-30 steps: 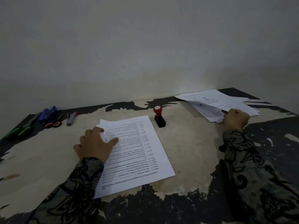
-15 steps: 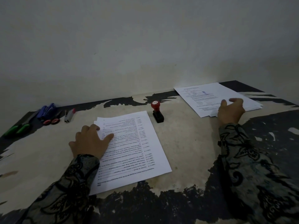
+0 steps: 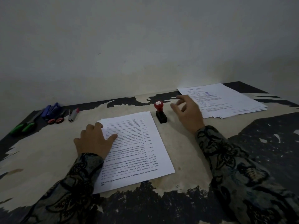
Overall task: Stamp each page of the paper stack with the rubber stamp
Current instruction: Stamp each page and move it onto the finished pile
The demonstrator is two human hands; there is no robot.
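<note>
- The left hand point(image 3: 94, 139) lies palm down on the left edge of the stack point(image 3: 134, 149), fingers loosely bent and spread, thumb stretched out flat across the printed lines. It pins the paper, grips nothing.
- Its wrist and patterned sleeve point(image 3: 69, 180) run back toward the near edge of the table point(image 3: 48, 152), forearm low over the tabletop.
- The right hand point(image 3: 188, 113) hangs in the air with nothing in it, fingers released and slightly curled, spread apart, tips pointing left toward the stamp point(image 3: 160, 112). The picture is a bit blurred there, but no finger touches anything.
- The stamp stands upright just left of those fingertips, red knob on top, black base on the table, close to the stack's far right corner but not on it.
- Beyond the right hand's knuckles, to the right, lies a second pile of pages point(image 3: 226, 101), fanned a little, with a blue mark near its far end.
- The stack under the left hand lies with its text upside down to the person and runs from the left thumb toward the right forearm.
- Far out past the left hand's little finger, by the wall: a small stapler point(image 3: 73, 115), red-handled scissors point(image 3: 55, 120), blue markers point(image 3: 51, 109) and something with green handles point(image 3: 22, 127).
</note>
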